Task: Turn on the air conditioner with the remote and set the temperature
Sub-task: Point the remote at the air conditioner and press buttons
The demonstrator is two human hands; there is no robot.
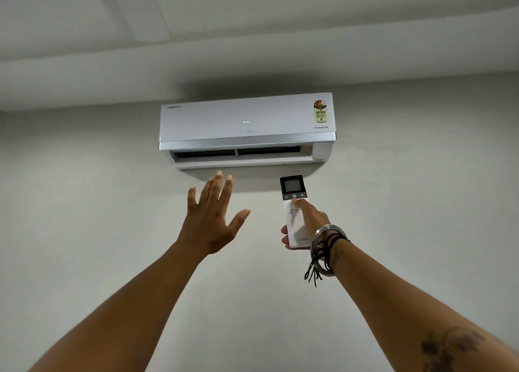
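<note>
The AC (247,124) hangs high on the far wall (84,203), just under the ceiling (252,20), w/ its bottom flap (241,162) tilted open so the dark vent slot shows above it. Two small lights glow near the middle of its front panel, and a coloured sticker (320,109) sits at the upper right corner over the word "INVERTER". The right hand (307,225) is raised toward the unit and holds the remote (293,211) upright, screen end up, below the AC's right half; the grip is closed round the remote's lower body, fingertips wrapping in from the left edge, thumb (302,206) laid up the front w/ its tip just under the lit orange power button (touching it or not, can't tell). Minus and plus keys flank that button; the screen is too small to read. A metal bangle (323,232) and black cords circle the right wrist, and a tattoo shows on the near forearm. The left hand (209,225) is lifted to the left of the remote, well apart from it, palm away, fingers spread wide and holding nothing, fingertips just below the flap.
</note>
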